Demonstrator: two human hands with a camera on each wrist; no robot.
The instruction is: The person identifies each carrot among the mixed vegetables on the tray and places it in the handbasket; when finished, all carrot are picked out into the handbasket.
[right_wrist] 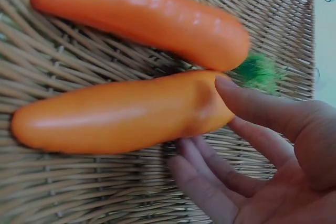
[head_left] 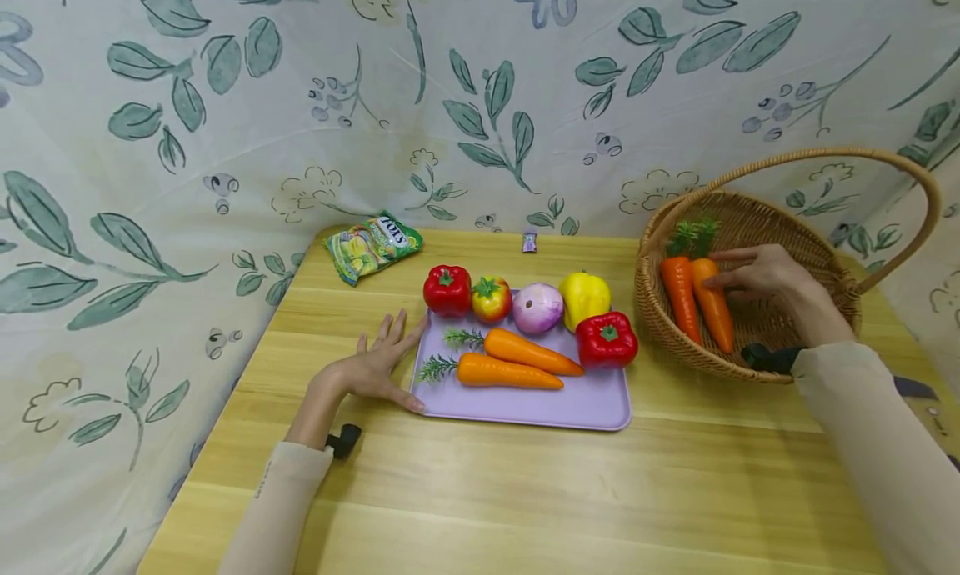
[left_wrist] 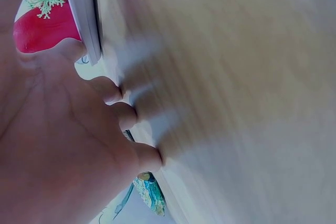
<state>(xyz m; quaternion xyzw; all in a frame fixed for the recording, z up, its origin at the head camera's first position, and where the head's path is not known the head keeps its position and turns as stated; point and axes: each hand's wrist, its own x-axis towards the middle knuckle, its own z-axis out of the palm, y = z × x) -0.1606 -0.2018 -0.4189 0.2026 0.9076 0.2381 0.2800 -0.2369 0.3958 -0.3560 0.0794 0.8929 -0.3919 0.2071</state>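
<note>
In the head view, my left hand [head_left: 371, 367] spreads its fingers at the left edge of a lilac tray [head_left: 517, 404], thumb at the near corner. On the tray lie two orange carrots [head_left: 510, 370], two red bell peppers [head_left: 606, 342], a yellow pepper [head_left: 585, 298], a purple onion [head_left: 537, 307] and a red-yellow fruit [head_left: 491, 300]. My right hand [head_left: 772, 279] reaches into the wicker basket [head_left: 682, 342]. Its thumb and index finger pinch the leafy end of an orange carrot [right_wrist: 105, 116]. A redder carrot [right_wrist: 147, 17] lies alongside.
A green-yellow FOX'S candy bag [head_left: 375, 246] lies at the table's back left. One small purple wrapped candy [head_left: 529, 242] is near the back edge. The basket's tall handle [head_left: 825, 152] arches above the right hand. Patterned cloth hangs behind the table.
</note>
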